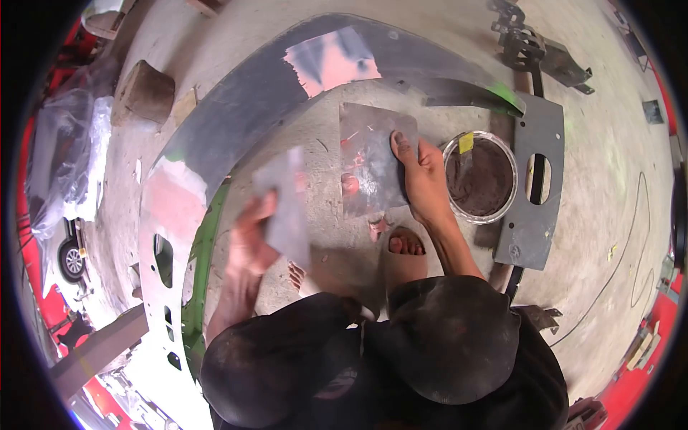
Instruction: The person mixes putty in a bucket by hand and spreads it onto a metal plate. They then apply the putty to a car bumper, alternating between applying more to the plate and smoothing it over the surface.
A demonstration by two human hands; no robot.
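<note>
My right hand (426, 179) grips a flat grey plate (380, 161) by its right edge, thumb on top; the plate bears pink and whitish smears. My left hand (251, 233), blurred, holds a thin pale grey sheet (287, 208) tilted upright, to the left of the plate and apart from it. Just right of my right hand stands an open round tin (481, 178) of brown paste, with a yellow piece (466, 142) at its rim. A large curved grey panel (265, 82) arches around both hands, with a pink-and-grey patch (333, 61) near its top.
A grey panel with an oval hole (534, 229) lies right of the tin. Black metal brackets (527, 50) lie at the upper right. A brown block (147, 93) and plastic sheeting (64, 143) are at the left. My knees (451, 337) are at the bottom.
</note>
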